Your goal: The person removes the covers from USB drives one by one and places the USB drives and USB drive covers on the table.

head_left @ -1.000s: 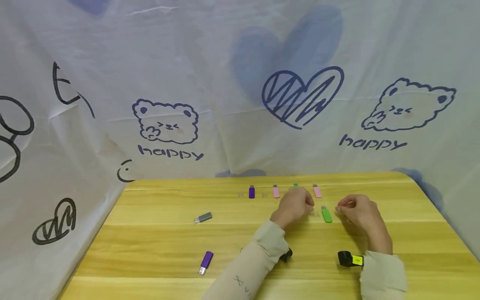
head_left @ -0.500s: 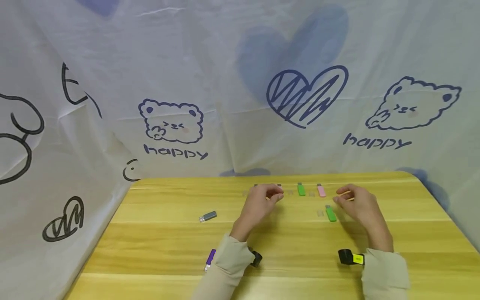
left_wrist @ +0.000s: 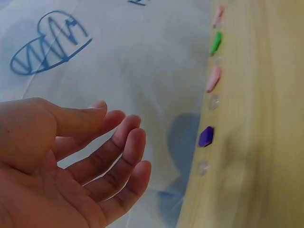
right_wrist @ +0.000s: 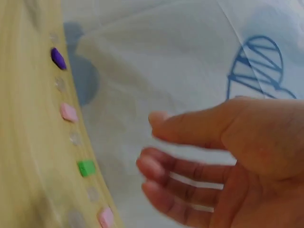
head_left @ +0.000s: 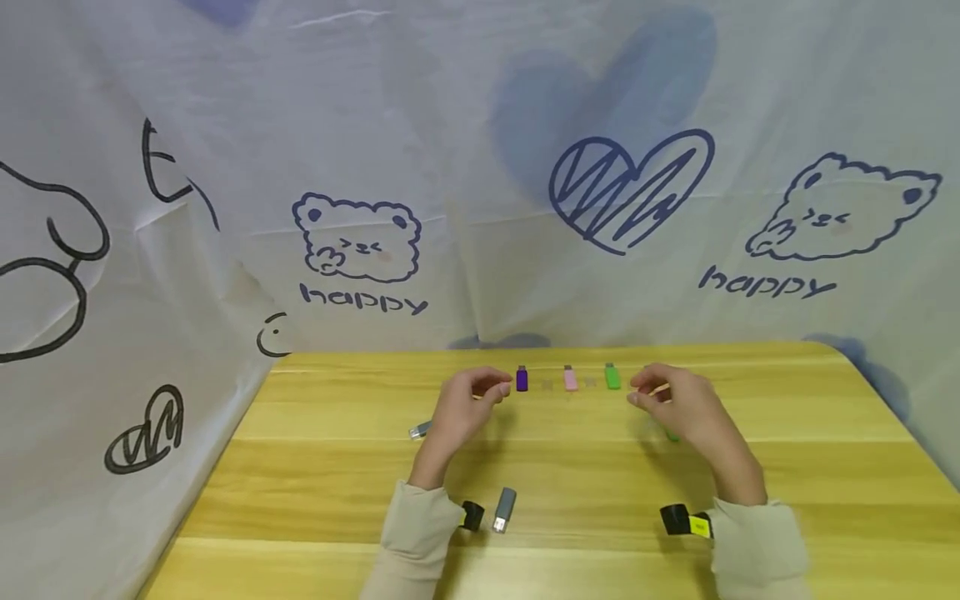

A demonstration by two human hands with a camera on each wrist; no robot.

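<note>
A row of USB flash drives lies along the table's far edge: a purple one (head_left: 522,379), a pink one (head_left: 571,378) and a green one (head_left: 612,377). In the right wrist view a second pink flash drive (right_wrist: 106,217) ends the row; the right hand hides it from the head view. My left hand (head_left: 465,408) hovers left of the purple drive, fingers loosely bent, with nothing in it. Thumb and fingers apart, my right hand (head_left: 678,404) is just right of the green drive and also holds nothing. It partly covers another green drive (head_left: 672,436).
Small clear pieces (left_wrist: 214,102) lie between the drives in the row. A grey flash drive (head_left: 505,510) is beside the left wrist's black camera (head_left: 472,515). Another grey one (head_left: 420,430) sticks out behind the left hand. A printed white cloth (head_left: 480,167) hangs behind the table.
My left hand has moved left from over the row, uncovering the purple, pink and green drives and a nearer grey one. My right hand has shifted slightly left, covering the second pink drive.
</note>
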